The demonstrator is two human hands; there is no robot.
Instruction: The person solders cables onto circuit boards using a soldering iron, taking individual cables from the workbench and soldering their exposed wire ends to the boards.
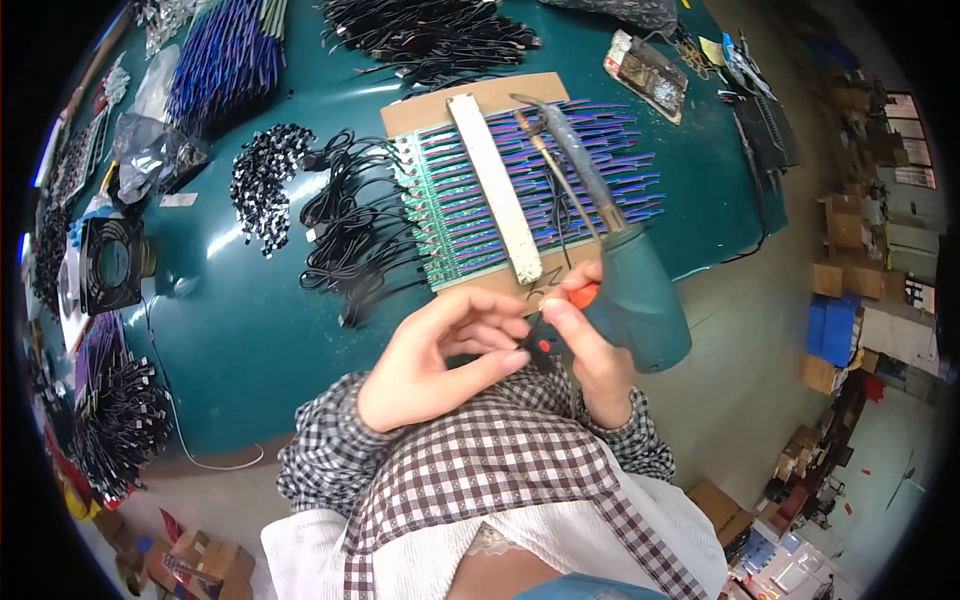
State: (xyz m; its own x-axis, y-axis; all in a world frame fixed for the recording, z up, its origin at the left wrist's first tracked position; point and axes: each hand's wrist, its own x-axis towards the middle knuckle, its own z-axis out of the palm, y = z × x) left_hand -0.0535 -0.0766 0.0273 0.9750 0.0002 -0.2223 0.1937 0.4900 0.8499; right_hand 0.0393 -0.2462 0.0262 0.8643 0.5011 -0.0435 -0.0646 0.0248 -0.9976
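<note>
My left hand [430,365], fingers curled, has its thumb and fingertips at a small black piece with a red spot [543,346]; its kind is too blurred to tell. Close by, my right hand [598,355] is closed around an orange handle-like part [584,295]. A thin rod with a brown tip [545,150] points away from there; the join is hidden. Beside it lies a grey metal barrel with a hooked end [580,160], leading into a teal body [645,305]. Beyond my hands, a white bar [497,190] crosses green circuit boards [425,215] and blue-purple wires [620,165] on cardboard [545,88].
Black cables [345,225] run left from the boards. Small black-and-white parts [265,180] are heaped farther left, near a black fan [112,262]. Wire bundles [225,65] and black cables [430,40] lie at the back. A stained block [648,75] sits far right on the teal table [240,370].
</note>
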